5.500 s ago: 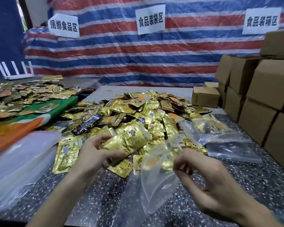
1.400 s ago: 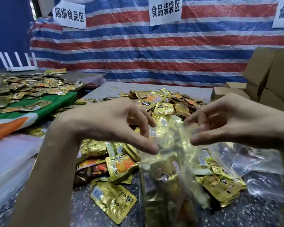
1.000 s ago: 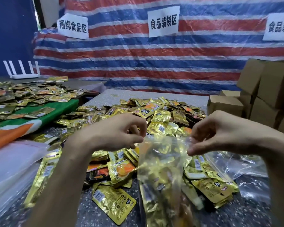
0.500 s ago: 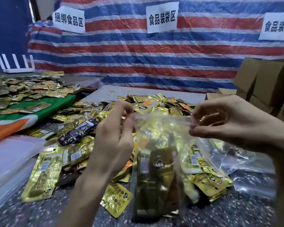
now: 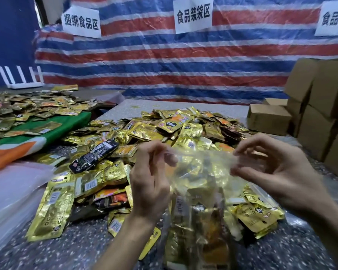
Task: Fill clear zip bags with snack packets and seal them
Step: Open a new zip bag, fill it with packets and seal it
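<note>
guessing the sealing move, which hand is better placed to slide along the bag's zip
Likely left: the left hand pinches the top edge of the clear plastic zip bag at one end, thumb against forefinger; the right hand holds the other end.

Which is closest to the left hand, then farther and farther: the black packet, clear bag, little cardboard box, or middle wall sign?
1. The clear bag: the left hand pinches its top edge.
2. The black packet: on the pile, just left.
3. The little cardboard box: back right, past the pile.
4. The middle wall sign: on the tarp behind.
</note>
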{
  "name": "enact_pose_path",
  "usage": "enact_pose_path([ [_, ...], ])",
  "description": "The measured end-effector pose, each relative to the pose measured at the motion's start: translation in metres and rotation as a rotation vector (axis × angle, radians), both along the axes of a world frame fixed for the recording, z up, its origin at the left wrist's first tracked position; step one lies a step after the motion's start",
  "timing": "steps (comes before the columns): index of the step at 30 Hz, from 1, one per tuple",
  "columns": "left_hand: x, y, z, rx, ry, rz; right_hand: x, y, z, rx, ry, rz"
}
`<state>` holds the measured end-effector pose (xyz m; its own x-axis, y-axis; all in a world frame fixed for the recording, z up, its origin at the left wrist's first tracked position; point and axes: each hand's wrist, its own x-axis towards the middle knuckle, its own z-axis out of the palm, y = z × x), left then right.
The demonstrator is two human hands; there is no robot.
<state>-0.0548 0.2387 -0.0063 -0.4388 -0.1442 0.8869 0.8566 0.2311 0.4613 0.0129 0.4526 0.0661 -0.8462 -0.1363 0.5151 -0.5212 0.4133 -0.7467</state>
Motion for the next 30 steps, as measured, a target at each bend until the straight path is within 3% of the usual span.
enact_pose_path([
  [2,0.001,-0.001,-0.003,-0.069,0.012,0.080,0.005,-0.001,-0.013,-0.178,0.012,-0.045],
  [5,0.002,-0.001,-0.004,-0.092,-0.012,0.076,0.008,0.000,-0.022,-0.210,-0.006,-0.115],
  [9,0.008,-0.001,0.002,0.048,-0.088,-0.035,0.011,0.000,-0.025,-0.325,-0.059,-0.122],
  [15,0.025,-0.004,0.026,0.204,-0.113,-0.186,0.015,-0.013,-0.008,-0.652,0.107,-0.095],
  [25,0.038,-0.014,0.034,0.018,-0.238,-0.061,0.030,-0.005,-0.008,-0.741,0.035,-0.025],
  [27,0.044,-0.010,0.032,0.009,-0.226,-0.050,0.040,-0.005,-0.004,-0.636,0.004,-0.074],
  [30,0.054,-0.006,0.034,0.017,-0.208,-0.067,0.059,-0.013,0.014,-0.054,0.141,-0.299],
])
